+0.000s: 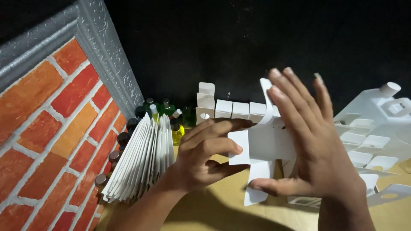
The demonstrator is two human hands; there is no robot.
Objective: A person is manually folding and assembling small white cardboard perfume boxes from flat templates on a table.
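My left hand (204, 155) and my right hand (309, 145) hold a small white cardboard box (262, 147) between them, above the table. Its flaps stick out at the top, left and bottom. The left fingers pinch its left side flap. The right hand covers its right side with fingers spread upward and the thumb under the bottom flap. Part of the box is hidden behind my right palm.
A fanned stack of flat white box blanks (141, 158) leans at the left by the brick-pattern wall (55, 141). Small bottles (176, 128) with dark caps stand behind it. Folded white boxes (231, 109) line the back. A white plastic jug (381, 111) and more flat blanks lie at the right.
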